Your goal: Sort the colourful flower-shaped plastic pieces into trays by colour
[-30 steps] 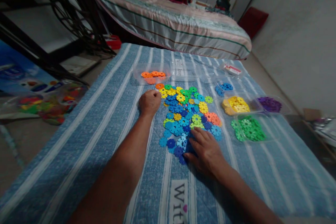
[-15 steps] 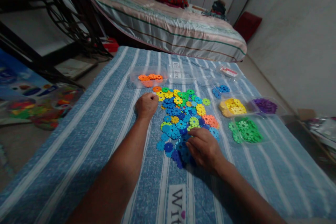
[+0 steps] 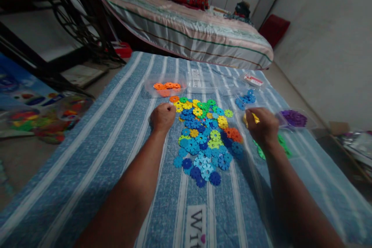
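I look down on a blue striped blanket (image 3: 95, 155) spread on the floor, with a bed (image 3: 186, 31) at the far side. One pile of mixed coloured discs (image 3: 205, 135) lies in the middle. Five clear trays sit around it: orange (image 3: 165, 84) far left, blue (image 3: 245, 99), yellow (image 3: 250, 118), purple (image 3: 294, 118) and green (image 3: 283, 145) on the right. My left hand (image 3: 162, 117) rests clenched beside the pile. My right hand (image 3: 263, 126) hovers curled over the yellow tray; I cannot tell what it holds.

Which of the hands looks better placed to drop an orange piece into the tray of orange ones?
Probably the left hand. It rests closed at the pile's far left edge, right beside a loose orange piece and just short of the orange tray. The right hand is over the yellow tray, across the pile.
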`<state>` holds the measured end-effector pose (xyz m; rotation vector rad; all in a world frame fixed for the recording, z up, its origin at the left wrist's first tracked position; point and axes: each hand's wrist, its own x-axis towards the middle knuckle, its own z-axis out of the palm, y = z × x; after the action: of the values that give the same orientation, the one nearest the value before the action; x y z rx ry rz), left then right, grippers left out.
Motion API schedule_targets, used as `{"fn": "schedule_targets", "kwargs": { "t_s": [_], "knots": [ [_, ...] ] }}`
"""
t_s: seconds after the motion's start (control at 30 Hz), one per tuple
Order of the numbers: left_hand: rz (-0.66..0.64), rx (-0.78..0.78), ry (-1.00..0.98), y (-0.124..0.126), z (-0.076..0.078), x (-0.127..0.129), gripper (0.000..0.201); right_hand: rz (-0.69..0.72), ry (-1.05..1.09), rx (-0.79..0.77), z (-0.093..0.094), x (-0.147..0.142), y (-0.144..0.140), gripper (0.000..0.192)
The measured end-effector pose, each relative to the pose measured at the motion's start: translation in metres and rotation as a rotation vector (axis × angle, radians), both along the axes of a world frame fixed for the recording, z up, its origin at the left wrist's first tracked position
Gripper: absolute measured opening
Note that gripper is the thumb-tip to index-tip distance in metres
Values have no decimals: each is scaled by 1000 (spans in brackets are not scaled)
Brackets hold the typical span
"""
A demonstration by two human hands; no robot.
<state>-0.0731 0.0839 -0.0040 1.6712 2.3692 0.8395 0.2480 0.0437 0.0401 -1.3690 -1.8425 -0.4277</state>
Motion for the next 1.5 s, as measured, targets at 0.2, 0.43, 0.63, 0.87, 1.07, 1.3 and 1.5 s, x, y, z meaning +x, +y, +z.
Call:
{"fn": "schedule_targets", "kwargs": {
  "t_s": [0.2, 0.43, 0.63, 0.87, 1.07, 1.3, 1.5],
  "knots": [
    [3, -6, -13, 0, 0, 1, 29, 194, 6, -145, -39, -8, -55, 18],
    [-3, 25, -12, 2, -1, 1, 28, 397, -28, -222, -50, -12, -102, 11],
    [-11, 16, -2, 1, 1, 2, 29, 433, -137, -314, -61, -21, -124, 29],
    [-9, 10, -1, 0, 2, 2, 28, 368, -238, -262, -65, -30, -120, 20],
    [-8, 3, 3, 0, 3, 2, 28, 390, -229, -259, -61, -33, -114, 16],
    [-2, 10, 3, 1, 1, 2, 27, 376, -75, -274, -50, -33, -108, 17],
    [9, -4, 7, 0, 2, 2, 28, 431, 10, -325, -41, -38, -100, 17]
  ]
}}
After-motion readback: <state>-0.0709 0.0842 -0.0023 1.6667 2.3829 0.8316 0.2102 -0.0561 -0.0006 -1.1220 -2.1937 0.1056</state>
